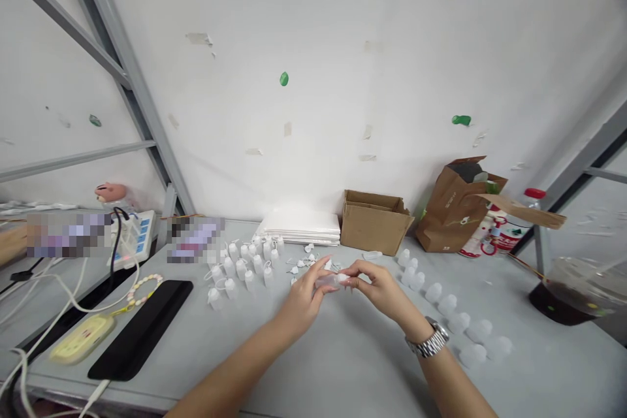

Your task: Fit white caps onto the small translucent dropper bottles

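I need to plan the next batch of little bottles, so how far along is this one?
Looks done: a cluster of capped bottles stands to the left. In hand: the left hand and right hand hold one small bottle between them, over the table. Left: a row of uncapped bottles on the right, and loose caps behind the hands. Roughly halfway, I'd judge.

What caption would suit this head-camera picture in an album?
Two hands, left hand and right hand, hold a small clear bottle between rows of bottles.
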Motion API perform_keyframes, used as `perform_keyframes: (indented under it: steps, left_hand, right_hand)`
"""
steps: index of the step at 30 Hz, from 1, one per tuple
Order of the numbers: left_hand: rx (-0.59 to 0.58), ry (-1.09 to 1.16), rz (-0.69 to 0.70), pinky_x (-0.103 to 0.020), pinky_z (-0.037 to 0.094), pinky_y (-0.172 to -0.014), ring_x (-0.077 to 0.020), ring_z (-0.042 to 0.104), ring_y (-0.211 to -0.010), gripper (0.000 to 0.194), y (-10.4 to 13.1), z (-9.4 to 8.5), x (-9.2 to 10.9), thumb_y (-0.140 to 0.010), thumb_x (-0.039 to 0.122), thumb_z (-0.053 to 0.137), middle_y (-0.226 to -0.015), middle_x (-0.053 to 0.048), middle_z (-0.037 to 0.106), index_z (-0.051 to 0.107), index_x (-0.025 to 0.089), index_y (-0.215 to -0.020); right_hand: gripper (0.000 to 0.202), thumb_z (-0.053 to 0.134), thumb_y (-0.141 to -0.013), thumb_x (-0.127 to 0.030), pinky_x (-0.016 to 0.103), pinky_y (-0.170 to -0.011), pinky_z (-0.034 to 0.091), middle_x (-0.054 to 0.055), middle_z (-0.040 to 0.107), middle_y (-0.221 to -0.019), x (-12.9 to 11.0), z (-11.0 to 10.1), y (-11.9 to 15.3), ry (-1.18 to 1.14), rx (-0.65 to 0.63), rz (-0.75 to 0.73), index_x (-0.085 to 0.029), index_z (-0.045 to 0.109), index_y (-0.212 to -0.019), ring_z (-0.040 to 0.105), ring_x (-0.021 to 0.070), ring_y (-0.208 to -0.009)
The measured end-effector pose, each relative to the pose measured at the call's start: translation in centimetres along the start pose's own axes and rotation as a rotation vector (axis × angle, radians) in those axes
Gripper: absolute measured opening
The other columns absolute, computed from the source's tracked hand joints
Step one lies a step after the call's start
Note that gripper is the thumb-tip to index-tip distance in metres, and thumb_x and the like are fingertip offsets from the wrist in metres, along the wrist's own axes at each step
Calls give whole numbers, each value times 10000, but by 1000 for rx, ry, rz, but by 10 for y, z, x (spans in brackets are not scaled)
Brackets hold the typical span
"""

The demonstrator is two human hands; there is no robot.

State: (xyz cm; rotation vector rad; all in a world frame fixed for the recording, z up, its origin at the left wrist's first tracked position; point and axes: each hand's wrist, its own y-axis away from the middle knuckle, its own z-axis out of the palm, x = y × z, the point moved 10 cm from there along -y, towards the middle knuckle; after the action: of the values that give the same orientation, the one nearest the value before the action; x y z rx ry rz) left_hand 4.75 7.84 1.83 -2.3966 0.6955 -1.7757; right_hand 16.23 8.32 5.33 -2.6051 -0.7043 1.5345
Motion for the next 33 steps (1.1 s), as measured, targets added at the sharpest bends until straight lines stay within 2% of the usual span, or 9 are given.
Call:
perform_keyframes:
  steps: [6,10,13,16,19,22,24,29,33]
  left_hand:
    - [41,-41,-8,-366,429,-893,-182,580,-980,437,-1,-4,-2,-819,217,462,-1040,-46,630,395,256,-1249]
    - [9,58,-47,-355,454,-840,-171,619,-880,412,0,-2,-3,-835,231,437,-1032,-55,626,393,245,-1245]
    - [-51,208,-84,-336,498,-741,-149,627,-742,422,-1,5,-2,-851,262,411,-907,-43,638,355,223,-1268]
    - [-81,315,-152,-289,508,-574,-119,584,-570,436,-3,9,-2,-837,318,445,-768,-12,612,358,199,-1248]
    - [-76,378,-190,-268,487,-498,-119,566,-550,448,-5,10,-2,-805,339,501,-757,-9,594,376,191,-1210]
    - [-74,432,-193,-289,496,-528,-140,581,-608,468,-5,10,-4,-778,310,542,-773,-13,603,376,200,-1202]
    - [-66,433,-178,-313,503,-610,-143,593,-642,489,-6,8,-5,-757,263,573,-771,-4,609,383,210,-1205]
    - [-11,294,-163,-365,475,-808,-167,624,-795,529,-5,-1,-8,-736,207,591,-892,-24,629,392,231,-1225]
    - [67,188,-127,-359,497,-766,-176,624,-797,302,-5,-8,-6,-770,277,536,-1000,-60,598,550,210,-1064]
  right_hand:
    - [198,504,-838,-378,252,-576,420,-20,562,-608,16,9,-1,-65,21,57,-195,535,-766,520,133,-572]
    - [201,506,-836,-378,258,-596,426,-9,575,-644,18,10,-2,-115,1,55,-196,524,-752,531,138,-607]
    - [185,548,-809,-375,273,-626,444,11,608,-708,15,7,-2,-161,-28,44,-197,542,-760,555,152,-659]
    - [156,568,-800,-359,288,-683,453,24,633,-774,9,4,-1,-176,-44,2,-204,569,-785,578,168,-740]
    - [140,572,-801,-345,289,-697,452,19,639,-766,7,2,0,-153,-49,-4,-208,594,-788,586,171,-754]
    - [143,579,-793,-344,278,-662,446,1,621,-703,11,3,0,-138,-47,24,-205,591,-764,576,161,-699]
    - [153,575,-793,-345,265,-624,437,-11,603,-664,15,4,0,-129,-49,49,-201,575,-742,559,148,-644]
    - [220,513,-830,-387,248,-571,416,-22,574,-614,22,9,-3,-122,-12,83,-197,519,-719,520,126,-567]
    - [269,525,-806,-441,261,-577,429,-19,568,-588,25,11,-5,-206,13,103,-194,506,-704,523,131,-562]
